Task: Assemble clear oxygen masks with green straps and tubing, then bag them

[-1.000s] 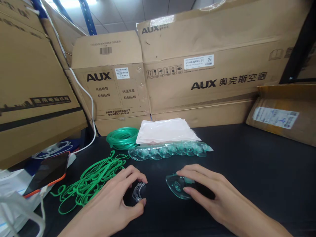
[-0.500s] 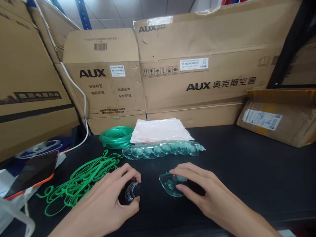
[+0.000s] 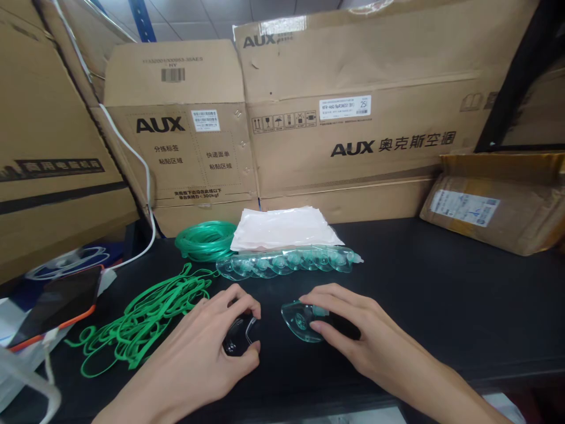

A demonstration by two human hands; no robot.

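A person's left hand (image 3: 209, 335) pinches a thin, shiny strip (image 3: 248, 331) endwise between thumb and fingertips, the digits curved moderately apart, while the right hand (image 3: 373, 330) grips a clear green mask (image 3: 295, 321) more narrowly by its fitting, above the black table (image 3: 441, 294). Half a second earlier, several strips fanned together at the left fingertips; now the front one stands apart, the rest hard to make out in the hand's shadow. The left fingertips have also drawn nearer the mask, though a gap remains. Beyond, a row of nested masks (image 3: 282, 265) lies before white sheets (image 3: 282, 229) and coiled green tubing (image 3: 205, 241), with tangled green bands (image 3: 145, 321) beside the left forearm and cardboard boxes (image 3: 388, 82) behind.
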